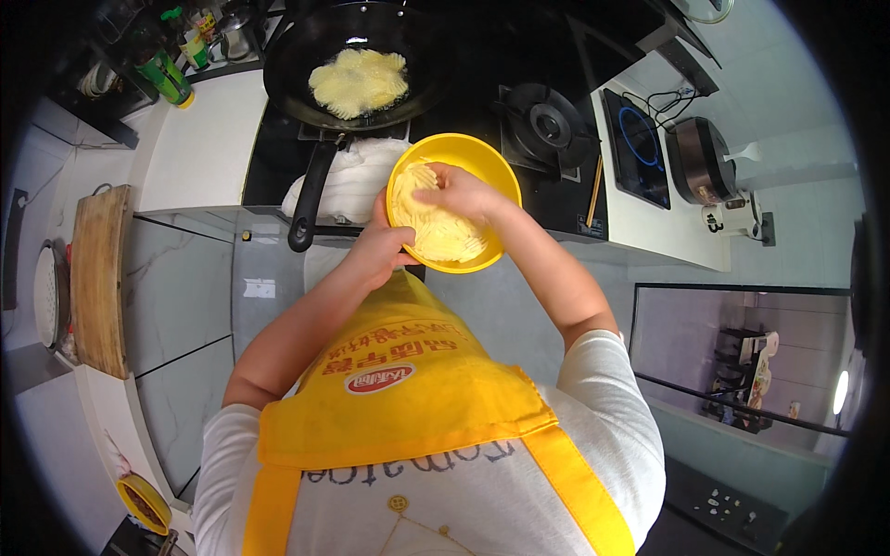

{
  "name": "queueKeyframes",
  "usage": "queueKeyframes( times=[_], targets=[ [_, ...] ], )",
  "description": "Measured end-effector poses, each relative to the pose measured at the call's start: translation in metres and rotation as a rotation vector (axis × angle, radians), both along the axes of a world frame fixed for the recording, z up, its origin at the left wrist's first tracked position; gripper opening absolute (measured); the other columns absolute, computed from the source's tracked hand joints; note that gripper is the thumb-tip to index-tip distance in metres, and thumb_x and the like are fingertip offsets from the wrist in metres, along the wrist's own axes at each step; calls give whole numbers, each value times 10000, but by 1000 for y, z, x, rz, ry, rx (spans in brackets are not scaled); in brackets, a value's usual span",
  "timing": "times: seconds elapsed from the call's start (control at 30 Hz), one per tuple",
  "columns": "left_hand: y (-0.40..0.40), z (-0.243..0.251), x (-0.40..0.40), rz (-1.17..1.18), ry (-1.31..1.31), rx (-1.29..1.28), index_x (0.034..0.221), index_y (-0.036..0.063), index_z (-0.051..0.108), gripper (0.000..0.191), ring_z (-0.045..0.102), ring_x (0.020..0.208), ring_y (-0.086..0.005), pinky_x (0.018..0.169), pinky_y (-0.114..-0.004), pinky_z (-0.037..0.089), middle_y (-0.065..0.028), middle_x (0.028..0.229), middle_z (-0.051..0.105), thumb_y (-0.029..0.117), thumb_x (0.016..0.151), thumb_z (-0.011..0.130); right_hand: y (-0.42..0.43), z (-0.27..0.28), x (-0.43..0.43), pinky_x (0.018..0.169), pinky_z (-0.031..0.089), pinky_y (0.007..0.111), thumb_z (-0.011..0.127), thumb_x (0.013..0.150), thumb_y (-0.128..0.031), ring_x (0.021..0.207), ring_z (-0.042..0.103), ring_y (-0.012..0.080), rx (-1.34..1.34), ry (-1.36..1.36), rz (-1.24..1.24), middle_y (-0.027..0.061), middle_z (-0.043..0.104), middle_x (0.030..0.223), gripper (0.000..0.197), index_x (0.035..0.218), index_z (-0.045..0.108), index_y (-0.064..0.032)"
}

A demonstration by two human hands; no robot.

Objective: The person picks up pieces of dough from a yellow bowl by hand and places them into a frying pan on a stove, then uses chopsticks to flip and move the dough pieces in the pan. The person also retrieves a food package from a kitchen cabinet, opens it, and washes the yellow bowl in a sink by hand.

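Note:
My left hand [381,244] grips the near left rim of a yellow bowl [512,184], which is tilted a little. Inside lie pale crinkle-cut potato slices [445,236]. My right hand [452,191] reaches into the bowl, its fingers closed on some of the slices. Beyond the bowl, a black wok [285,87] stands on the left side of the gas hob, with more crinkle-cut slices [358,82] in bubbling oil. The wok's black handle [313,198] points towards me, past a folded white cloth [358,177].
Right of the wok is a bare burner [549,124], with wooden chopsticks [594,191] beside it. Farther right stand an induction plate [634,149] and a rice cooker [702,160]. Bottles [163,76] stand back left; a wooden chopping board [101,281] is at the left.

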State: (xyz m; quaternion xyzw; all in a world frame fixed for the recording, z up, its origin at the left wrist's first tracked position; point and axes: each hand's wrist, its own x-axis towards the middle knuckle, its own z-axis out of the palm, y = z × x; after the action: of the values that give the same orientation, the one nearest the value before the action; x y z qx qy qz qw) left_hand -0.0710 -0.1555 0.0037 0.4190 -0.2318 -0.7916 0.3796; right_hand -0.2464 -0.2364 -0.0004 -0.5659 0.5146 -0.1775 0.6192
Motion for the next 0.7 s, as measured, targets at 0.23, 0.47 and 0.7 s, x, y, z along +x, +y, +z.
queueKeyframes(
  times=[0.23, 0.47, 0.7],
  targets=[
    [-3, -4, 10, 23, 18, -26, 1511, 246, 143, 889, 461, 1298, -306, 905, -491, 547, -110, 1440, 364, -76, 762, 498, 30, 33, -18, 869, 508, 312, 651, 863, -78, 974, 656, 225, -489, 379, 299, 147, 677, 1056, 373, 1230, 605, -28],
    [-4, -5, 12, 35, 3, 4, 1518, 250, 133, 900, 456, 1299, -303, 910, -493, 540, -108, 1449, 355, -69, 759, 498, 37, 42, -30, 877, 511, 396, 715, 791, -149, 961, 643, 344, -775, 569, 60, 158, 674, 1062, 379, 1152, 656, -50],
    [-5, -5, 8, -16, -22, -13, 1515, 263, 137, 911, 459, 1292, -304, 908, -508, 535, -104, 1452, 356, -61, 747, 507, 41, 40, -13, 875, 511, 384, 726, 820, -214, 944, 649, 331, -790, 535, 424, 121, 693, 1034, 362, 1140, 670, -53]
  ],
)
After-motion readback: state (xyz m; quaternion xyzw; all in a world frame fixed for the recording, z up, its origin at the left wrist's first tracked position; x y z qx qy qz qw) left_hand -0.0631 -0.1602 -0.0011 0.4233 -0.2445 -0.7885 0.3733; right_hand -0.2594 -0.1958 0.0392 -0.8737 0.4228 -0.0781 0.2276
